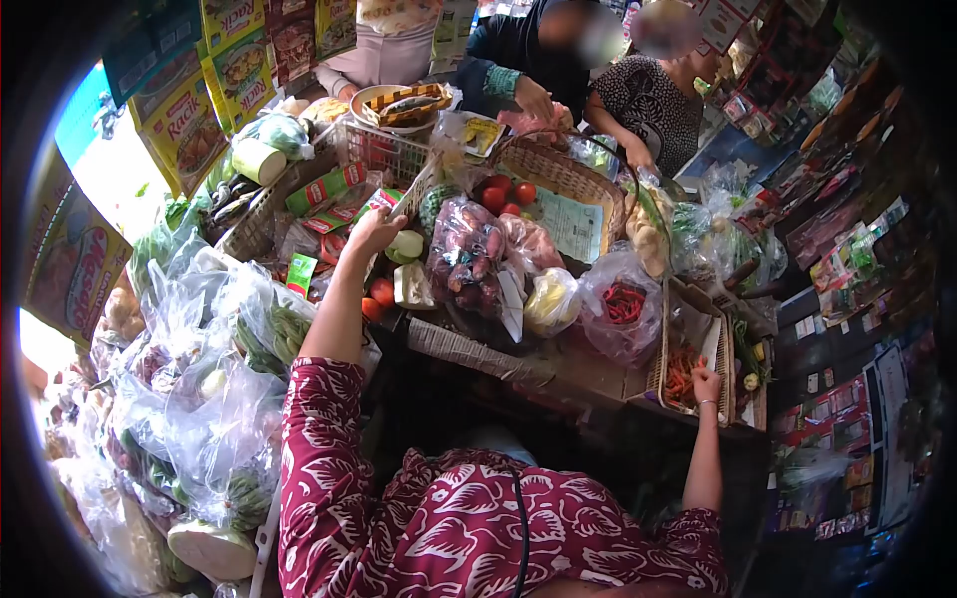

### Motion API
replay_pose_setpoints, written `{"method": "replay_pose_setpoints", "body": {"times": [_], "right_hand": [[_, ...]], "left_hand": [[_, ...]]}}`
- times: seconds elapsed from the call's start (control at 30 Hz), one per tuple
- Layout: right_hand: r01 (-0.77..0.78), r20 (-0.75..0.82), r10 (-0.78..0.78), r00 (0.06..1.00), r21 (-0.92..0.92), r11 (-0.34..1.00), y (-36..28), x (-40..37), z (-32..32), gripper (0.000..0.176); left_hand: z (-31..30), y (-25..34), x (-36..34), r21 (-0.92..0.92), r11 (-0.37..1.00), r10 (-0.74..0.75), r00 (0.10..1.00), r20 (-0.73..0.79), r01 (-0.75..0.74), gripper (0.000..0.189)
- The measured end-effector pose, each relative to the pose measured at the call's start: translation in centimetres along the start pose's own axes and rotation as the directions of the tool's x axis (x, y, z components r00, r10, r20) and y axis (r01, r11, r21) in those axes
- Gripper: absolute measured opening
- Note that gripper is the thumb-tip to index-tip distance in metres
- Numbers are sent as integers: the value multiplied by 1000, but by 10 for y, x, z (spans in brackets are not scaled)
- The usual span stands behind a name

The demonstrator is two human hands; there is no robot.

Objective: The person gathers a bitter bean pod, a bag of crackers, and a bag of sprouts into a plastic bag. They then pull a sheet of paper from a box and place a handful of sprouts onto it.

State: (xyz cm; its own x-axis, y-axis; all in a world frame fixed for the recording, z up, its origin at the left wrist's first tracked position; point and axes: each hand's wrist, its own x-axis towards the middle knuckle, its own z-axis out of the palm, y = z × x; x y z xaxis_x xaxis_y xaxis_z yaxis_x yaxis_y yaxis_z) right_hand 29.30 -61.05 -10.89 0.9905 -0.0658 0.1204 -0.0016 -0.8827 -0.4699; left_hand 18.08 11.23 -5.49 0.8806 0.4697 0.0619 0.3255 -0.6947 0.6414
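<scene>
My left hand (375, 231) is stretched over the goods, fingers extended beside the pale edge of a crate (417, 185). Green seasoning packets (329, 189) lie to its left, and a pale green vegetable (405, 246) sits just below it. My right hand (706, 385) is closed at the rim of a narrow wicker basket (726, 371); I cannot tell what is in its fingers. Orange-red chilies (682, 377) lie in that basket beside the hand. A bag of red chilies (624, 302) is left of it, next to a knotted bag with yellowish contents (551, 302).
Bagged vegetables (204, 369) are piled along my left. Tomatoes (494, 197) and a bag of dark red shallots (466, 251) fill the middle. Across the stall stand several people, one with a hand (534, 99) over the goods. Seasoning sachets (184, 135) hang at upper left.
</scene>
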Motion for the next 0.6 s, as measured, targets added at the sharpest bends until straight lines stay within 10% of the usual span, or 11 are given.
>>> {"method": "replay_pose_setpoints", "body": {"times": [0.17,0.3,0.4,0.47,0.6], "right_hand": [[238,-28,-237,971,195,952,-17,20,-1,18],[176,344,-145,928,-62,982,-26,17,32,32],[302,67,-318,946,-538,787,-39,3,44,22],[145,166,-107,980,-232,962,-41,8,36,13],[287,-137,-281,950,21,958,-41,3,3,11]], "left_hand": [[-2,4,-3,15,1000,-17,1000,0,17,57],[-2,8,-6,30,999,-29,999,-16,29,57],[-4,5,-4,20,1000,-14,1000,-13,14,56],[-2,3,-1,-3,1000,-29,999,26,29,56],[2,0,0,26,1000,-7,1000,-28,7,58]]}}
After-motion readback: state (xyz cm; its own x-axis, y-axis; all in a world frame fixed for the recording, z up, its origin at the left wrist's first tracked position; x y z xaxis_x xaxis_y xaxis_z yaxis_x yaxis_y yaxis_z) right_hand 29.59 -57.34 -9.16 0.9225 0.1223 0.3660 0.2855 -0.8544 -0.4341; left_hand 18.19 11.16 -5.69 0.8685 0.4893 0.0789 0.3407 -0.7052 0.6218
